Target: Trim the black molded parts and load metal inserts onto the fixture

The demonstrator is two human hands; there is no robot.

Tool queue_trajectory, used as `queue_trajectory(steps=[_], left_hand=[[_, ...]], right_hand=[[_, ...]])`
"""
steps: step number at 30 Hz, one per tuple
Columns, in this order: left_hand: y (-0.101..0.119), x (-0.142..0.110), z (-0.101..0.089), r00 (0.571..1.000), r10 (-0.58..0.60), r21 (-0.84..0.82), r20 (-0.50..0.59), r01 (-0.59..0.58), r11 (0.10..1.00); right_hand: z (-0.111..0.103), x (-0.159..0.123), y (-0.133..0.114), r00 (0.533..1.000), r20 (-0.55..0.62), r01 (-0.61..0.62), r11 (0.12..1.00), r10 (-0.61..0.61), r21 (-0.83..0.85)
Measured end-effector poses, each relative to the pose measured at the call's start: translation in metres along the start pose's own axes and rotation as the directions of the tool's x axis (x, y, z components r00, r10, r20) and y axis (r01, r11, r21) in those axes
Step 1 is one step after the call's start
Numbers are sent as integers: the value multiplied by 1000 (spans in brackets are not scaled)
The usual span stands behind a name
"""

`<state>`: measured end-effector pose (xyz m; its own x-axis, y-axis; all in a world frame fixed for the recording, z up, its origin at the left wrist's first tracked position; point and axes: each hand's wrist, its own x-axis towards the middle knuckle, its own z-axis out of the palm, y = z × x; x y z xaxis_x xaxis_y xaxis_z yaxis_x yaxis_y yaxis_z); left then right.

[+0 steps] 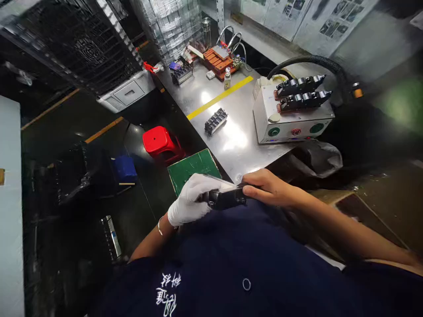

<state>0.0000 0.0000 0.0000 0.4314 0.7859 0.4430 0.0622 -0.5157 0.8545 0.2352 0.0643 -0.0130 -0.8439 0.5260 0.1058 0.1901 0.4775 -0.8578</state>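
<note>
Close to my chest I hold a small black block-shaped part [224, 198] with both hands. My left hand [191, 200], in a white glove, is wrapped round its left end. My bare right hand [269, 187] pinches its right end, fingers closed on it. A thin pale strip lies along the top of the part. Both hands hover at the near edge of the metal worktable [231, 141], just above my dark blue shirt.
On the worktable stand a white control box [294, 119] with two black parts on top, a black ribbed part [215, 120], a yellow tape line [220, 97], a small bottle [227, 79] and an orange fixture [218, 61]. A green board [193, 169], red stool [160, 141] and black crate [82, 44] are left.
</note>
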Motion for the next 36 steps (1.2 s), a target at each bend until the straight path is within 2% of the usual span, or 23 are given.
queue_trajectory(steps=[3,5,7,8,10,11,13,16,18,22,26,32,36], left_hand=[[-2,-6,-1,997,-68,97,-38,71,993],[-5,-11,-3,977,-168,106,-130,182,978],[-9,-14,-6,919,-330,3,-215,338,941],[-12,-15,-8,877,-433,-107,-211,419,902],[-17,-14,-10,783,-615,-336,-96,556,760],[-20,-13,-11,746,-666,-407,-17,603,686],[-25,-11,-11,714,-693,-457,98,651,606],[-32,-10,-9,717,-686,-456,121,654,603],[-35,-11,-8,719,-687,-467,111,648,602],[-37,-13,-7,719,-684,-507,121,637,580],[-37,-14,-6,728,-679,-517,95,619,591],[-44,-18,-3,690,-722,-511,54,640,574],[-49,-18,-4,717,-695,-489,59,628,606]], right_hand=[[2,-4,4,999,-15,35,999,-35,8],[2,-4,6,994,-68,83,996,-85,-28],[1,-2,6,980,-128,143,984,-156,-102],[1,1,6,971,-148,167,973,-190,-158],[-2,7,5,956,-151,198,934,-250,-296],[-3,10,4,952,-134,210,907,-274,-364],[-5,17,1,945,-80,246,853,-316,-460],[-6,23,-1,921,-8,334,801,-389,-496],[-5,24,0,908,-3,363,788,-420,-497],[0,25,4,920,-79,294,808,-385,-511],[6,26,8,909,-120,284,802,-400,-525],[11,24,16,897,-161,266,795,-411,-545],[15,24,18,886,-225,224,798,-406,-559]])
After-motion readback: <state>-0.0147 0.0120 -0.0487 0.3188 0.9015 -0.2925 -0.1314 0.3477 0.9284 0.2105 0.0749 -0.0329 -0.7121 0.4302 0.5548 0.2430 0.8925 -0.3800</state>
